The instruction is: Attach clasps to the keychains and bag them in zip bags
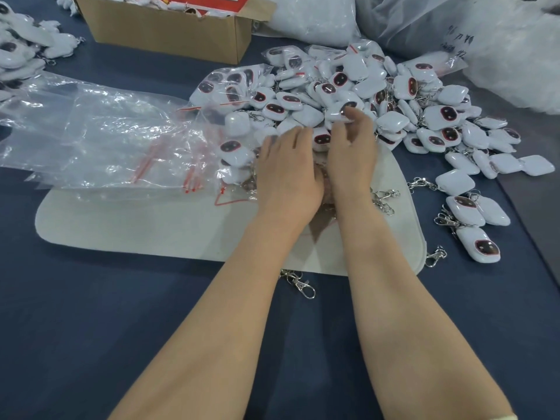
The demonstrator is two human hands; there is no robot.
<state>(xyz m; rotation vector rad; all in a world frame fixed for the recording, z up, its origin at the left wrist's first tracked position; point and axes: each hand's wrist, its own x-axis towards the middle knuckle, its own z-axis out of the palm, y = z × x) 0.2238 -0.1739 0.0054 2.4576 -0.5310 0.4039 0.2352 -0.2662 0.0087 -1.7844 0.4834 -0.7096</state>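
A big heap of white square keychains (357,95) with dark oval faces lies behind a pale felt mat (151,225). My left hand (288,174) and my right hand (351,153) reach side by side into the heap's near edge. The left hand's fingers lie fairly straight on the keychains. The right hand's fingers curl round a white keychain (341,115) at the fingertips. Clear zip bags (121,140) with red seal strips lie spread to the left. Loose silver clasps (383,200) lie by my right wrist, and another clasp (300,283) lies in front of the mat.
A cardboard box (169,28) stands at the back left. Large plastic sacks (439,22) fill the back right. More white keychains (21,47) pile at the far left. Keychains with clasps (472,216) lie to the right on the dark blue table (91,313).
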